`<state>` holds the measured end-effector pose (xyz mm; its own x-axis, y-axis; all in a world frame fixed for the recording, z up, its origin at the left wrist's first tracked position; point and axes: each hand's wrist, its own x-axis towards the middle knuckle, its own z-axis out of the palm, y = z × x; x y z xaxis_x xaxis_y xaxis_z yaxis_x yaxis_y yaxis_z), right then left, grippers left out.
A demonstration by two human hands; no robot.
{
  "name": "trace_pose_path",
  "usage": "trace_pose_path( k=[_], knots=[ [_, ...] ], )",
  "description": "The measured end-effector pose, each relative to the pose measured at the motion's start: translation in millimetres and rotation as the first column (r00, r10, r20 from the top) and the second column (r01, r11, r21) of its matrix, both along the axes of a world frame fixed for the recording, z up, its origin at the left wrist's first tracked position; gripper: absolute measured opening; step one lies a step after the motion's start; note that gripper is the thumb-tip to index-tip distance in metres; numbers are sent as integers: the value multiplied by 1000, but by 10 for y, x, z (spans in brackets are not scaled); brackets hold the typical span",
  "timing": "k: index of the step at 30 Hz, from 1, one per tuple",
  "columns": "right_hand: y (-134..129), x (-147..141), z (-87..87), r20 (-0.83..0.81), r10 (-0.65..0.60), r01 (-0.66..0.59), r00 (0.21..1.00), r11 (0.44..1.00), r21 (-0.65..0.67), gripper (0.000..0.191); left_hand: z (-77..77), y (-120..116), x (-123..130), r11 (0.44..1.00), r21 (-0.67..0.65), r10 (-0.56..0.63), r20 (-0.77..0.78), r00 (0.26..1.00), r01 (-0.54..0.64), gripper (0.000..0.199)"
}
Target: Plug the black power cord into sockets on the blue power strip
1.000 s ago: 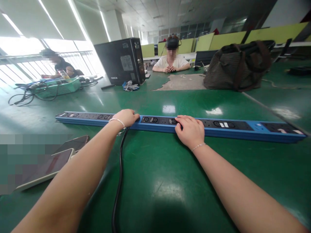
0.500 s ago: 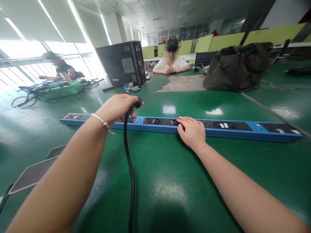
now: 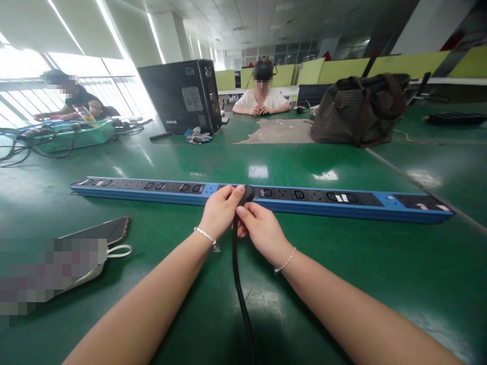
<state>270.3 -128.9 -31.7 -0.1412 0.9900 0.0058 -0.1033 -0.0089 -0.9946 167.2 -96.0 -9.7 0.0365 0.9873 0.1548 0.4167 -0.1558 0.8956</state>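
Left grip (image 3: 218,210): closed on the black plug (image 3: 249,193), thumb along its side, probably because the stout body is the steadiest part to hold.
Right grip (image 3: 262,230): pinching the cord (image 3: 236,263) just below the plug, likely to bear the cord's weight so that it does not drag the plug askew.
Plug: over the middle stretch of the blue power strip (image 3: 171,189); whether its pins sit in a socket is hidden, so I cannot tell.
Power strip: flat across the counter (image 3: 198,324), sockets upward, which leaves them within easy reach; its long base seems enough to keep it from tipping.
Cord: hanging between the forearms and out of view at the bottom, which keeps it off the other sockets.
Phone (image 3: 110,229): lying at the left, apart from both grips, seemingly out of their way.
Bag (image 3: 353,114) and computer case (image 3: 178,96): standing beyond the power strip, well apart from it, so neither crowds the grips.
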Motion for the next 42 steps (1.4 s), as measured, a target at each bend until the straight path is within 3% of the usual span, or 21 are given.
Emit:
trace_pose_path(
  k=[3, 7, 10, 12, 15, 17, 20, 23, 28, 34, 42],
  knots=[
    [69, -14, -7, 12, -38, 38, 999, 999, 12, 23, -48, 10, -14, 1000, 3, -18, -22, 1000, 18, 37],
    [119, -98, -42, -26, -100, 97, 995, 990, -99, 22, -139, 38, -38, 994, -88, -76, -54, 996, 71, 33],
    [142, -86, 2, -87, -191, 179, 978, 976, -124, 19, -207, 99, -87, 992, 102, -52, -165, 985, 69, 26],
    [163, -30, 72, -163, -217, 195, 962, 971, -139, 21, -254, 154, -133, 957, 280, 11, -299, 954, 77, 21],
    [223, 92, 186, -263, -231, 181, 937, 963, -200, 29, -335, 235, -205, 876, 466, 143, -494, 858, 123, 22],
    [283, 186, 236, -346, -251, 150, 904, 944, -292, 33, -390, 278, -239, 849, 508, 192, -556, 809, 147, 21],
    [379, 334, 254, -515, -238, -16, 823, 897, -441, 39, -450, 320, -262, 863, 483, 194, -590, 783, 151, 18],
    [442, 434, 233, -588, -232, -109, 775, 868, -485, 41, -469, 341, -260, 881, 450, 173, -590, 789, 143, 16],
    [446, 347, 217, -536, -230, -92, 812, 857, -507, 38, -471, 352, -253, 889, 439, 166, -577, 800, 132, 14],
    [396, 63, 256, -375, -349, 111, 859, 842, -528, 31, -462, 348, -253, 896, 423, 147, -571, 808, 136, 15],
    [387, -207, 234, -228, -506, 347, 832, 795, -497, 28, -439, 347, -253, 908, 397, 135, -576, 806, 131, 15]
  ],
)
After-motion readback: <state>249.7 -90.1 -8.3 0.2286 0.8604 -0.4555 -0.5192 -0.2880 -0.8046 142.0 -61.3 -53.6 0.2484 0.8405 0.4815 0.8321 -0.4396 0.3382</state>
